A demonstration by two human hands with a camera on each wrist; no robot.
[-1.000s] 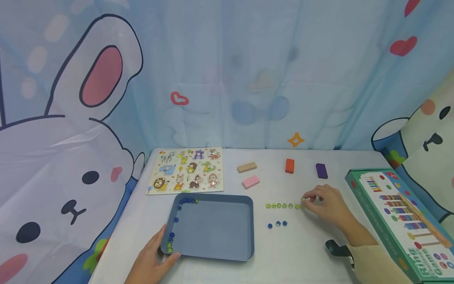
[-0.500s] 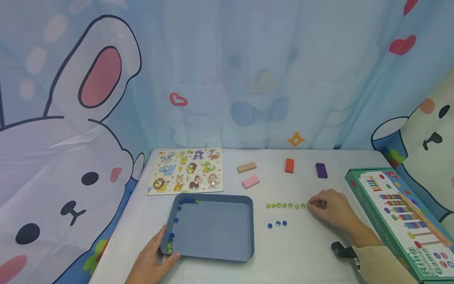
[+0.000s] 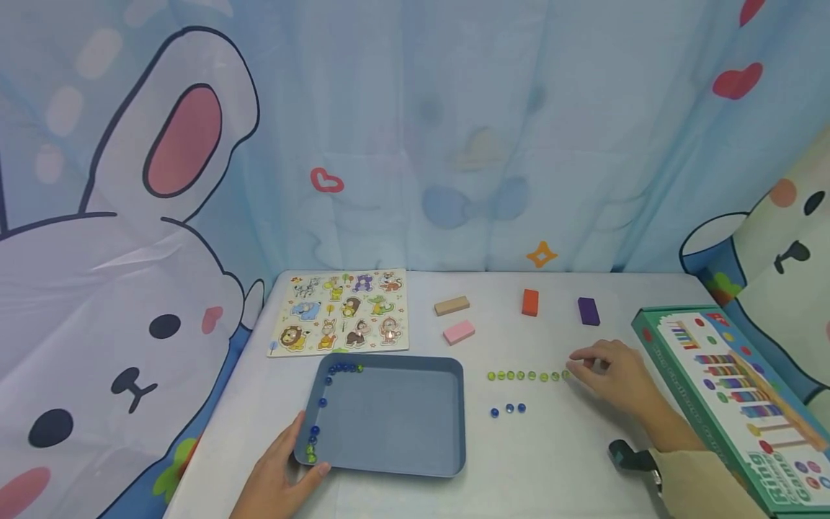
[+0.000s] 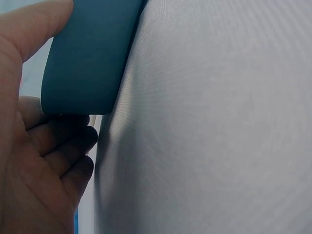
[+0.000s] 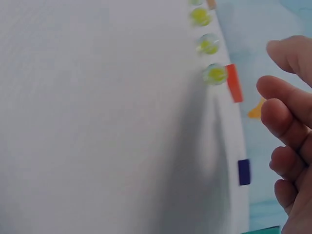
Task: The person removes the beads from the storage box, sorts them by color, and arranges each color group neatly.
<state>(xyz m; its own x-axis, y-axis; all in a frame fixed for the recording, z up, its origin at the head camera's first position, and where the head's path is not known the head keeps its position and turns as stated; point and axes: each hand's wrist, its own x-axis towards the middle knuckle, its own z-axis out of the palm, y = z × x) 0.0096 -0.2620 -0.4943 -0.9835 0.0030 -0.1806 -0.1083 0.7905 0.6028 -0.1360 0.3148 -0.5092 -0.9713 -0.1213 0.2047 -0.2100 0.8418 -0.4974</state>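
Observation:
At the near left corner of the blue-grey tray (image 3: 389,470), my left hand (image 3: 275,468) grips it, thumb on the front side and fingers along the left side. The left wrist view shows the thumb (image 4: 36,29) against the tray wall (image 4: 90,58). Inside the tray, several blue marbles (image 3: 322,402) and a few yellow-green marbles (image 3: 311,458) line its left and far edges. My right hand (image 3: 612,375) hovers with thumb and index finger parted beside the right end of a row of several yellow-green marbles (image 3: 532,375). The end marble (image 5: 215,74) lies apart from the fingers.
Three blue marbles (image 3: 509,409) lie in front of the row. Behind are a beige block (image 3: 452,305), a pink block (image 3: 459,332), a red-orange block (image 3: 529,303) and a purple block (image 3: 588,311). An animal puzzle board (image 3: 340,313) stands back left; a green box (image 3: 733,404) lies right.
The right hand has set yellow-green marbles at the row's right end, lengthening it, and has shifted right with its fingers now parted. The left hand and tray have stayed put.

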